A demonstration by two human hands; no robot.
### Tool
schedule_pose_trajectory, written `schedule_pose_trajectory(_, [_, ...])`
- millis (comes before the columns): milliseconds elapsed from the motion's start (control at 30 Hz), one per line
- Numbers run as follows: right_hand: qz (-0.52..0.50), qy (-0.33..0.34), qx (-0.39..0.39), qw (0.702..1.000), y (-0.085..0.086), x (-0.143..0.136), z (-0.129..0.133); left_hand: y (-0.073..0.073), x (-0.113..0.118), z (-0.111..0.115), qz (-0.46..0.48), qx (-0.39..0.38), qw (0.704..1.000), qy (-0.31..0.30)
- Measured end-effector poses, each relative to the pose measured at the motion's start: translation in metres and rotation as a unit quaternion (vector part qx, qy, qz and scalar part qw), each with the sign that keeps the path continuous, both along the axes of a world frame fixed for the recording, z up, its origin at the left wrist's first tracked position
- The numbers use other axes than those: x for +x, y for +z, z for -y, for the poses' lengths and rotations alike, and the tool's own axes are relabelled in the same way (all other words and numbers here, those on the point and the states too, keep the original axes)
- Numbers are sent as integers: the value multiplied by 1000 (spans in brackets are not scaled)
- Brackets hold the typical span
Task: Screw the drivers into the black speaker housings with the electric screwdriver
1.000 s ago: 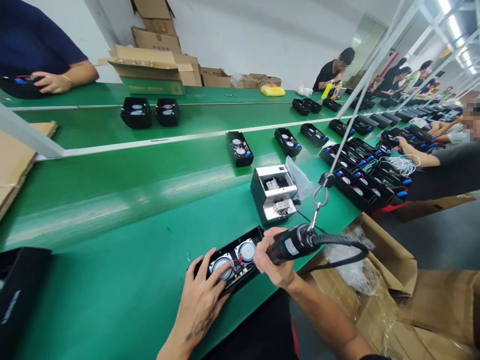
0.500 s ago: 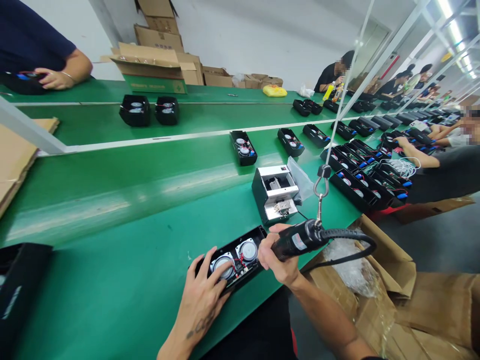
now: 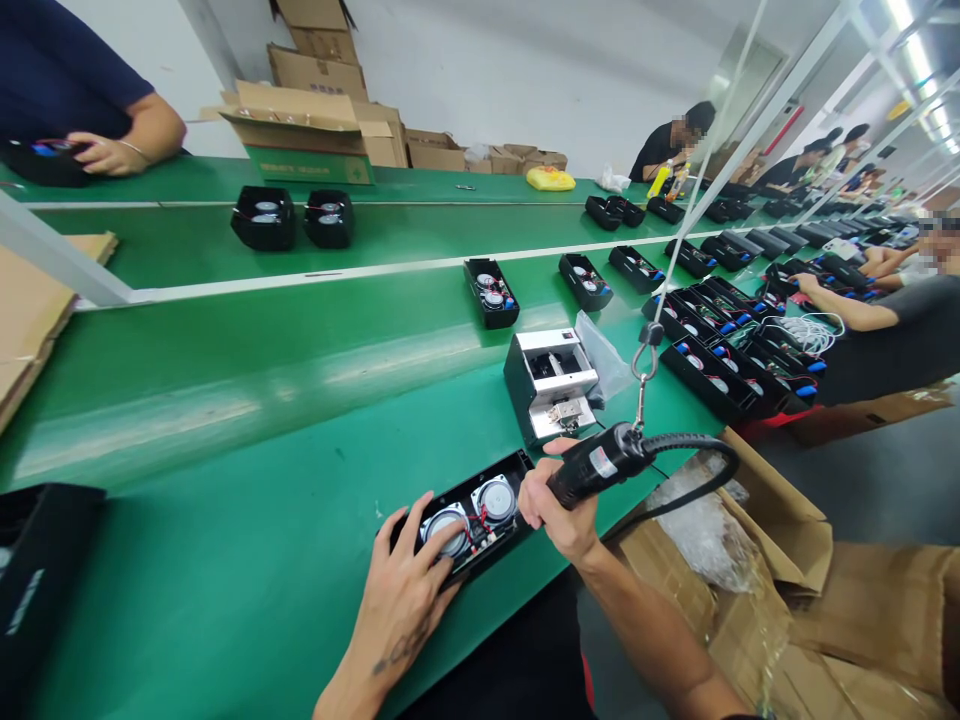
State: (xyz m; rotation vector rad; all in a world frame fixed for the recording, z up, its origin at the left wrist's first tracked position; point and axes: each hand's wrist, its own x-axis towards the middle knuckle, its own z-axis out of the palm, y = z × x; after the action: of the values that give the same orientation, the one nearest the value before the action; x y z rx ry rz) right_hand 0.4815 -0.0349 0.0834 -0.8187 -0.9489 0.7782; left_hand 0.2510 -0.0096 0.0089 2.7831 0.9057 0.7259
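Observation:
A black speaker housing (image 3: 517, 474) lies on the green bench, its open side up, with two round speakers (image 3: 495, 499) and red wires inside. My left hand (image 3: 409, 570) grips the housing's near left end, fingers reaching over the left speaker. In my right hand (image 3: 559, 510) is a black electric screwdriver (image 3: 596, 468), held at a slant above the housing's right end. A metal hook (image 3: 643, 365) on a cord carries the tool, and a thick black cable (image 3: 720, 450) loops from its back. My right hand and the housing's edge hide the tool's tip.
A screw feeder (image 3: 555, 385) stands just behind the housing. Several speaker housings (image 3: 491, 292) sit on the belt (image 3: 225, 330), more in stacks at the right. Another black housing (image 3: 45, 580) is at the left edge. Cardboard boxes (image 3: 862, 610) fill the floor at right. Co-workers sit along the line.
My right hand and the screwdriver have shifted slightly right, the tool's back end rising a little. The left hand and its housing stay put. Housings on the belt have moved slightly.

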Motion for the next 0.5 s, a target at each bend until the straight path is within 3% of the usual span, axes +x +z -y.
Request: schedule_pose_trajectory(500, [35,-2,-3,999,5,1,4,2,2,0,3,-14,1000,1])
